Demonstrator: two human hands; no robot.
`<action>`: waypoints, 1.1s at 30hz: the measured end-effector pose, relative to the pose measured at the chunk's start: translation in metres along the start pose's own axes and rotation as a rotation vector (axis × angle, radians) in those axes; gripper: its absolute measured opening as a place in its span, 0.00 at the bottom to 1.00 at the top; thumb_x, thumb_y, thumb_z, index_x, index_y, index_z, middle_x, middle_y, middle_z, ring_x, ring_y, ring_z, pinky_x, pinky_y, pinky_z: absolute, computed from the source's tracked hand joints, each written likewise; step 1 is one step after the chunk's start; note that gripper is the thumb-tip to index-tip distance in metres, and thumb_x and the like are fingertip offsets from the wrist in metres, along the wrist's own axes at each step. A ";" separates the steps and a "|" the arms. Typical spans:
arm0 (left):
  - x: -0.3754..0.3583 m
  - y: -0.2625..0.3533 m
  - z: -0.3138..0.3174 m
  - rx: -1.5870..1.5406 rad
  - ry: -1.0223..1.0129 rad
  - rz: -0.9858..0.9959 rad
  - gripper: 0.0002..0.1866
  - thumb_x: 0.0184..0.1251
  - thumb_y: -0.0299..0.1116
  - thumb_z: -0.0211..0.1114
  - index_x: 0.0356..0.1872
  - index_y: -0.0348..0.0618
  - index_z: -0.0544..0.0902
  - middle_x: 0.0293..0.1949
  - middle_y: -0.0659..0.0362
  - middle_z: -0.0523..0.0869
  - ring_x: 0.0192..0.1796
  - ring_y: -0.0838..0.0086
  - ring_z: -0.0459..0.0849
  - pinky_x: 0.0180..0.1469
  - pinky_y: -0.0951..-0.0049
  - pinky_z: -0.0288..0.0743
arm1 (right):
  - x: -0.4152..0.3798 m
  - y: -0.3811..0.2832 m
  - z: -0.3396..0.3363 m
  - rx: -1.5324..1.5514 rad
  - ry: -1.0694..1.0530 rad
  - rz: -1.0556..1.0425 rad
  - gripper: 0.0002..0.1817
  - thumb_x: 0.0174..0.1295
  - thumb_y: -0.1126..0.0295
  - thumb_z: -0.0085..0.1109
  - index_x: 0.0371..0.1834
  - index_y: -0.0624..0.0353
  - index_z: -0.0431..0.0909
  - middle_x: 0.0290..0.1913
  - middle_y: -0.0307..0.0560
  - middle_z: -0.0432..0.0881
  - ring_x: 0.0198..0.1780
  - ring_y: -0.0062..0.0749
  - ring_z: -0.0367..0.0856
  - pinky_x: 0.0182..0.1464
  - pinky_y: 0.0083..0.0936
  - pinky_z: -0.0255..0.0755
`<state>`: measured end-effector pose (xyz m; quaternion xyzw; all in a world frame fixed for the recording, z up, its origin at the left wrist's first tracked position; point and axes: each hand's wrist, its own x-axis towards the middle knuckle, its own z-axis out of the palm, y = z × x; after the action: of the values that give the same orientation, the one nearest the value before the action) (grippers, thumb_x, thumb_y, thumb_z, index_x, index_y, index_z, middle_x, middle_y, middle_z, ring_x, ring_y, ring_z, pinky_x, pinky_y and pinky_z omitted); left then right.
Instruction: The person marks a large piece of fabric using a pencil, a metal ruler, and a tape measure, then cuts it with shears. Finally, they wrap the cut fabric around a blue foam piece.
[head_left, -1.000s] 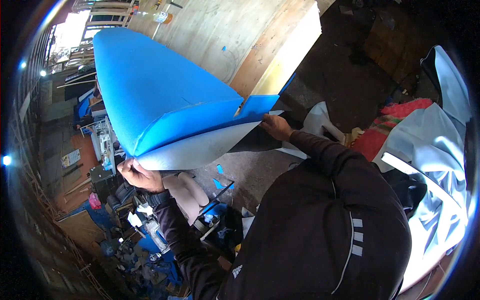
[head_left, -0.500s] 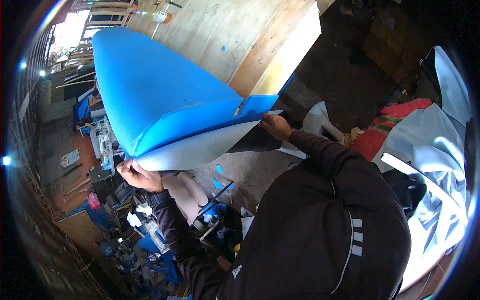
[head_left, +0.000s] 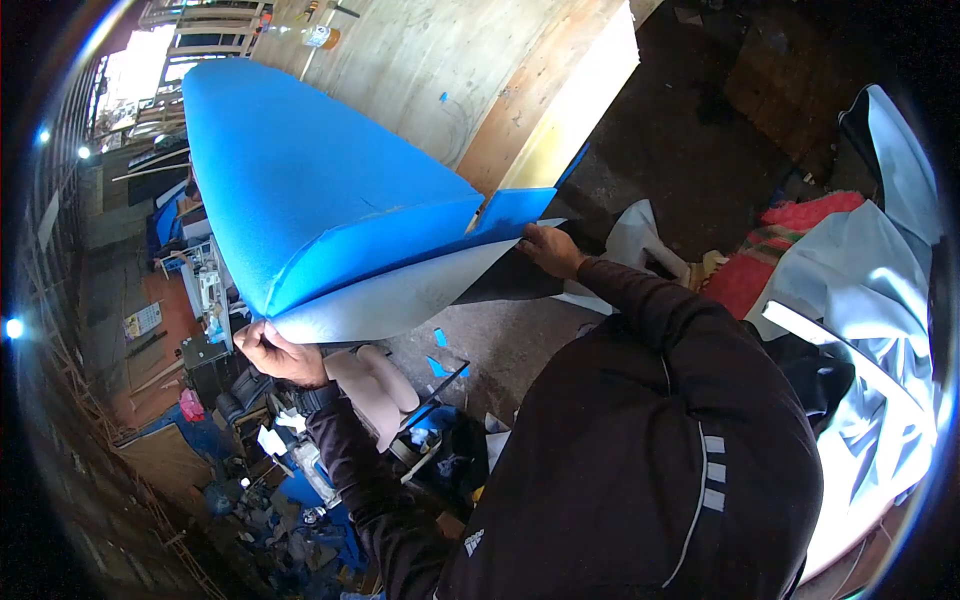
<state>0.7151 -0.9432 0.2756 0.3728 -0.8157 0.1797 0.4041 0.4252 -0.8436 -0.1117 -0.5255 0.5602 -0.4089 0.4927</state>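
Note:
A large blue foam piece (head_left: 310,160) with a curved edge lies on a wooden panel (head_left: 430,75). Along its front edge runs a grey-white sheet (head_left: 390,300) with a dark underside. My left hand (head_left: 280,355) pinches the sheet's left end, right at the foam's lower corner. At the sheet's other end, beside a small blue foam flap (head_left: 515,210), my right hand (head_left: 550,250) grips its upper edge. The sheet hangs between both hands, touching or close to the foam edge.
Shiny grey material (head_left: 850,280) lies in folds at the right, near a red cloth (head_left: 740,270). Pale rolled padding (head_left: 370,390) sits below my left hand. Scraps litter the floor at the lower left. A bottle (head_left: 320,37) lies at the top.

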 end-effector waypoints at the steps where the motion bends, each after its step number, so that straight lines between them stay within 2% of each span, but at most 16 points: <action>1: 0.000 0.000 0.000 0.000 0.003 0.001 0.10 0.82 0.36 0.61 0.44 0.39 0.76 0.38 0.57 0.73 0.41 0.67 0.76 0.47 0.64 0.72 | 0.000 0.000 -0.001 -0.020 -0.009 -0.004 0.19 0.76 0.55 0.58 0.47 0.63 0.78 0.41 0.64 0.84 0.49 0.63 0.84 0.52 0.53 0.75; 4: 0.001 0.004 0.003 -0.024 0.022 -0.019 0.16 0.84 0.42 0.60 0.40 0.39 0.73 0.37 0.60 0.71 0.41 0.71 0.72 0.50 0.67 0.69 | 0.002 0.004 0.002 -0.008 0.006 -0.020 0.19 0.76 0.55 0.58 0.47 0.63 0.79 0.42 0.64 0.84 0.50 0.64 0.83 0.52 0.54 0.75; 7: 0.000 -0.002 0.000 -0.001 0.007 0.008 0.11 0.82 0.38 0.61 0.43 0.40 0.75 0.37 0.58 0.73 0.40 0.68 0.76 0.47 0.65 0.72 | 0.002 0.008 0.006 -0.005 0.029 -0.033 0.19 0.76 0.55 0.58 0.47 0.63 0.79 0.42 0.64 0.84 0.50 0.64 0.83 0.52 0.54 0.75; 13: 0.001 0.003 0.002 0.011 0.019 0.012 0.12 0.83 0.39 0.61 0.42 0.40 0.75 0.37 0.58 0.73 0.40 0.68 0.76 0.47 0.65 0.72 | 0.000 0.004 0.004 -0.013 0.039 -0.037 0.17 0.75 0.56 0.59 0.47 0.63 0.79 0.42 0.64 0.84 0.49 0.64 0.84 0.52 0.54 0.75; 16: 0.001 0.006 0.003 -0.009 0.014 -0.020 0.14 0.85 0.40 0.58 0.41 0.39 0.74 0.37 0.59 0.73 0.42 0.69 0.74 0.51 0.65 0.70 | -0.002 0.001 -0.001 -0.010 0.025 -0.036 0.16 0.75 0.58 0.60 0.46 0.63 0.80 0.42 0.63 0.85 0.48 0.63 0.84 0.52 0.53 0.76; 20: 0.000 0.007 0.000 0.031 -0.005 -0.007 0.11 0.84 0.36 0.58 0.43 0.39 0.75 0.41 0.57 0.76 0.45 0.69 0.76 0.56 0.63 0.72 | -0.002 0.002 0.002 0.023 0.075 -0.048 0.13 0.73 0.60 0.61 0.44 0.61 0.81 0.40 0.60 0.85 0.48 0.61 0.84 0.51 0.52 0.76; 24: -0.010 -0.003 0.006 -0.169 0.129 -0.246 0.11 0.86 0.37 0.57 0.47 0.38 0.76 0.44 0.59 0.78 0.47 0.72 0.76 0.55 0.63 0.73 | -0.014 0.009 0.006 0.027 0.245 -0.152 0.10 0.70 0.63 0.63 0.41 0.59 0.83 0.39 0.57 0.85 0.46 0.57 0.84 0.49 0.51 0.77; 26: -0.010 -0.023 0.001 -0.025 0.133 -0.183 0.16 0.87 0.44 0.54 0.46 0.40 0.76 0.43 0.58 0.78 0.45 0.71 0.77 0.53 0.61 0.74 | -0.021 0.007 0.002 0.068 0.293 -0.143 0.08 0.68 0.65 0.65 0.40 0.58 0.84 0.39 0.55 0.85 0.46 0.55 0.84 0.49 0.50 0.77; 27: -0.003 -0.009 0.003 -0.250 0.121 -0.314 0.15 0.87 0.44 0.55 0.43 0.41 0.75 0.41 0.59 0.76 0.44 0.72 0.76 0.53 0.62 0.72 | -0.023 0.012 0.003 0.111 0.317 -0.141 0.08 0.68 0.65 0.66 0.39 0.58 0.84 0.38 0.54 0.85 0.46 0.54 0.84 0.48 0.50 0.77; 29: -0.005 0.012 0.015 -0.339 0.100 -0.359 0.16 0.86 0.45 0.55 0.41 0.43 0.74 0.39 0.59 0.74 0.42 0.72 0.76 0.52 0.63 0.71 | -0.035 0.015 0.014 0.200 0.345 -0.163 0.08 0.66 0.65 0.67 0.38 0.57 0.84 0.37 0.53 0.85 0.45 0.54 0.84 0.48 0.49 0.77; 31: -0.002 0.015 0.010 -0.062 0.055 -0.159 0.18 0.87 0.49 0.52 0.43 0.44 0.73 0.37 0.59 0.75 0.42 0.72 0.76 0.50 0.62 0.72 | -0.045 0.018 0.023 0.203 0.331 -0.167 0.07 0.65 0.65 0.68 0.37 0.57 0.85 0.35 0.52 0.85 0.44 0.53 0.84 0.47 0.49 0.77; 33: 0.000 0.016 0.005 0.009 0.055 -0.196 0.21 0.87 0.52 0.49 0.44 0.43 0.73 0.39 0.58 0.76 0.43 0.72 0.77 0.50 0.61 0.72 | -0.054 0.018 0.030 0.225 0.376 -0.208 0.06 0.65 0.66 0.68 0.37 0.56 0.85 0.31 0.51 0.85 0.41 0.52 0.84 0.45 0.47 0.77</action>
<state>0.7009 -0.9356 0.2725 0.4476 -0.7630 0.1533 0.4404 0.4495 -0.7863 -0.1277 -0.4369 0.5357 -0.6081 0.3904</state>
